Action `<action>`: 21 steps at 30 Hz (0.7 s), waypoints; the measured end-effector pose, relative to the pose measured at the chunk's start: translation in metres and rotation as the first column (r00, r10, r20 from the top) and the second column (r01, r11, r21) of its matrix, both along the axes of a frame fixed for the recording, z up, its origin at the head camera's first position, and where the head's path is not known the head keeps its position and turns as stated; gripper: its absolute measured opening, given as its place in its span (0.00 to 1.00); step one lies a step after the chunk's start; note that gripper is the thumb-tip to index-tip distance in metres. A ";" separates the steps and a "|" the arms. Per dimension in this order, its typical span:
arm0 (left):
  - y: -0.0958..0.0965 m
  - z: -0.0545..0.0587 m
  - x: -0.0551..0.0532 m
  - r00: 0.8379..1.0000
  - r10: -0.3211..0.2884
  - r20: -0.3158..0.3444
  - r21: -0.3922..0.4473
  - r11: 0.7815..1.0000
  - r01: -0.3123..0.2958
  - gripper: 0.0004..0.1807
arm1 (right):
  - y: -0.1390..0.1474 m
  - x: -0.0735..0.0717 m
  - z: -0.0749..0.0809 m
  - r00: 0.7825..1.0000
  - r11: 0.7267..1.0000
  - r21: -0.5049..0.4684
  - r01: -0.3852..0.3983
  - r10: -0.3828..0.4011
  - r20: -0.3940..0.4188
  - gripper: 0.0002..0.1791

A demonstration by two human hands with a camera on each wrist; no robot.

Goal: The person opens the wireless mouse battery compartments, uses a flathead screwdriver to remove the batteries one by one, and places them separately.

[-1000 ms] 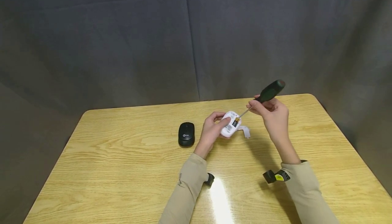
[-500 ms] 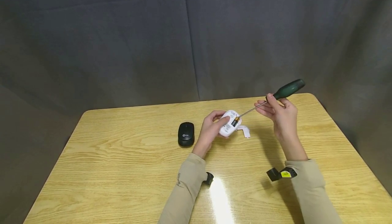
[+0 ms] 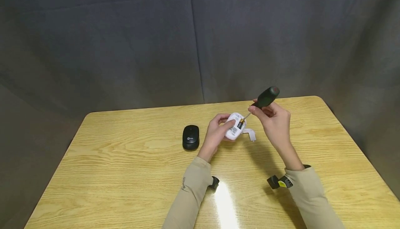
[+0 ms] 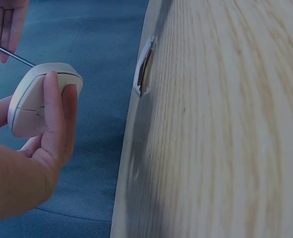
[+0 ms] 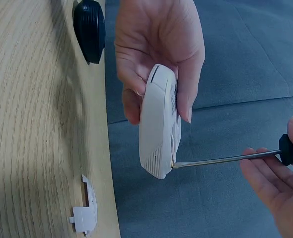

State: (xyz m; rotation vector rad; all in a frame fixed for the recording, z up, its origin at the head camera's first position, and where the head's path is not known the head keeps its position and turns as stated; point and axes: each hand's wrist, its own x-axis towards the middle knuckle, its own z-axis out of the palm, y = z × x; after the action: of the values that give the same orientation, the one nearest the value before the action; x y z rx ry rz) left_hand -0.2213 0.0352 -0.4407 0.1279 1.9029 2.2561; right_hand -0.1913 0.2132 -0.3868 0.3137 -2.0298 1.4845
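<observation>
My left hand (image 3: 215,131) grips a white computer mouse (image 5: 156,124) above the table, its underside turned up and the thumb across it. In the head view a battery (image 3: 240,124) with a copper-coloured end sits in the mouse's uncovered compartment. My right hand (image 3: 275,121) pinches a screwdriver (image 3: 266,97) with a dark green handle, close to where the shaft begins. The shaft (image 5: 216,160) slants down to the mouse, and its tip is right at the battery's copper end. In the left wrist view the mouse's top shell (image 4: 30,106) rests against the left fingers.
A white battery cover (image 3: 251,135) lies on the wooden table (image 3: 125,173) just beyond the mouse, to its right. To the left of my left hand stands a black computer mouse (image 3: 190,137). A dark grey curtain (image 3: 140,48) hangs behind the table's far edge.
The screwdriver handle first swung out to the right and lower, then came back left and steeper, the right hand moving with it. The left hand and white mouse stayed nearly still.
</observation>
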 end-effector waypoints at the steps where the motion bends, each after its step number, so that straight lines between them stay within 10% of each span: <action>1: 0.000 0.000 0.000 1.000 0.002 -0.002 0.004 1.000 -0.002 0.19 | 0.001 0.000 0.000 1.000 1.000 -0.008 -0.008 0.008 0.003 0.09; 5: 0.000 0.000 0.000 1.000 0.004 -0.004 0.005 1.000 -0.004 0.19 | 0.007 -0.004 -0.002 0.994 0.972 -0.219 -0.090 0.101 0.037 0.07; 21: -0.009 0.000 0.001 0.999 -0.036 -0.027 -0.021 0.999 0.036 0.20 | 0.030 -0.009 0.000 0.939 0.657 -0.746 -0.105 0.312 0.142 0.07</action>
State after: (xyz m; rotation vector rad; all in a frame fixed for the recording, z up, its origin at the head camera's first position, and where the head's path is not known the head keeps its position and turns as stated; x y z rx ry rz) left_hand -0.2202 0.0265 -0.4411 0.1900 1.9205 2.2227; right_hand -0.2003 0.2430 -0.3866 0.0096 -1.4104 2.4603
